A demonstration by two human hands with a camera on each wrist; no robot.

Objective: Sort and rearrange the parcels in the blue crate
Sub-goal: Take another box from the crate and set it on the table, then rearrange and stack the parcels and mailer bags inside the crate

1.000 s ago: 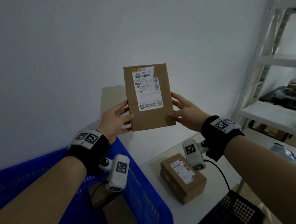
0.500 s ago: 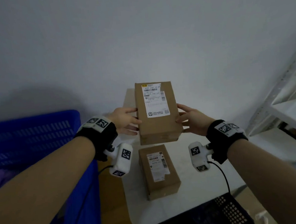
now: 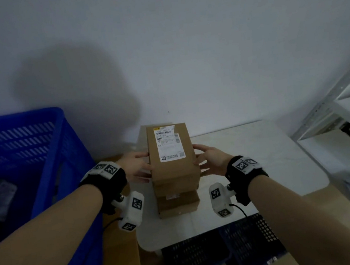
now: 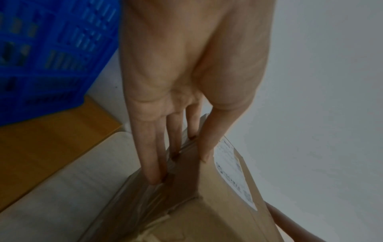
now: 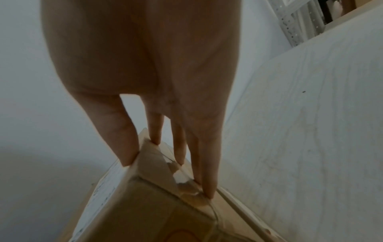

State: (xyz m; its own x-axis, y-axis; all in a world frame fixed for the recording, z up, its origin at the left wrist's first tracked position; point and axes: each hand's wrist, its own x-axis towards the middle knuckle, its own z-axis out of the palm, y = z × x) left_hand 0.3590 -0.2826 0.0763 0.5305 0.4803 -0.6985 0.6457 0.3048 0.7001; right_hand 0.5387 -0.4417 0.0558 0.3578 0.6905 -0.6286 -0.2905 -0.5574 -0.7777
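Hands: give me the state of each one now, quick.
Left hand: fingers straight, pressing the left side of the brown cardboard parcel with the white label.
Right hand: fingers straight, pressing its right side.

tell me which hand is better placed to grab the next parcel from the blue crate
Left, probably. The left hand is on the top box's side nearest the blue crate; the right hand is on the far side.
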